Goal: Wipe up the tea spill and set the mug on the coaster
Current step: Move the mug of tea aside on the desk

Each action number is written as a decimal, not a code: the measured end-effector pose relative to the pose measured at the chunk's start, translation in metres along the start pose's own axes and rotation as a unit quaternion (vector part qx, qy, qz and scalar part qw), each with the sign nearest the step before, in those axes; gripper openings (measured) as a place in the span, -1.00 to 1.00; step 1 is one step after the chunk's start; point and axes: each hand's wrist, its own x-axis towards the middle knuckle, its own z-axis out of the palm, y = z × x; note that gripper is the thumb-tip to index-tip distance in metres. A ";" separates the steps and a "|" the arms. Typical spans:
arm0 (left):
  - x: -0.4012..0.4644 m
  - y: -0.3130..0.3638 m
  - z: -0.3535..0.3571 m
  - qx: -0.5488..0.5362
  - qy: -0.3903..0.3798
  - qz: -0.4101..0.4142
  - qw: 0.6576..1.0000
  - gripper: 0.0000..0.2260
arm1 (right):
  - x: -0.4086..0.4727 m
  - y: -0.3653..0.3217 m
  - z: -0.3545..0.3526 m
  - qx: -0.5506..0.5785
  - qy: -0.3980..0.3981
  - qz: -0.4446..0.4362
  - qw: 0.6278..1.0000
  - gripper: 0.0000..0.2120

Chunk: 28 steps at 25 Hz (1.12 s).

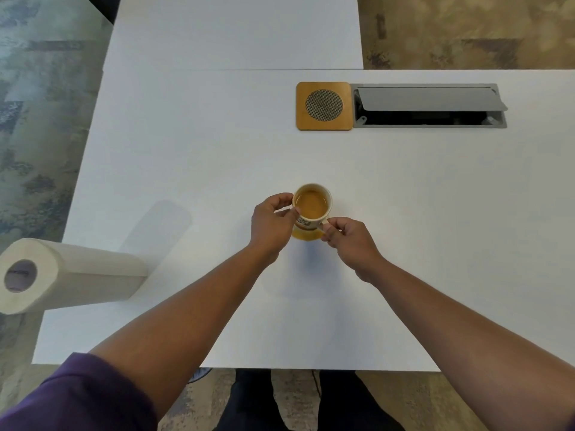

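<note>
Head view: left hand [270, 223] and right hand [350, 241] grip the mug [312, 206] over the tea spill [306, 235].

**Person's clothing seen from above**

A purple sleeve [77, 396] is showing at the lower left, pushed up above the elbow and leaving the forearm bare. The other forearm is showing bare too. Dark trousers [249, 399] are covering both legs below the table edge.

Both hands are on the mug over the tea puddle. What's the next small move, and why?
Probably lift the mug clear of the tea puddle beneath it. Left hand and right hand already grip it, and the coaster sits free farther back.
</note>
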 end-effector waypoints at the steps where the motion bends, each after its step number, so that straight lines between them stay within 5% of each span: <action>1: 0.000 0.000 0.000 -0.002 -0.007 0.000 1.000 -0.71 | 0.000 0.000 0.000 0.007 -0.005 0.003 1.000 -0.86; 8: 0.007 -0.006 0.001 0.063 -0.068 0.049 0.995 -0.52 | 0.005 0.003 0.002 0.045 -0.026 0.019 0.998 -0.83; 28: -0.001 0.006 -0.023 0.065 -0.104 0.100 0.988 -0.52 | -0.008 -0.018 0.003 0.081 -0.028 -0.027 0.996 -0.81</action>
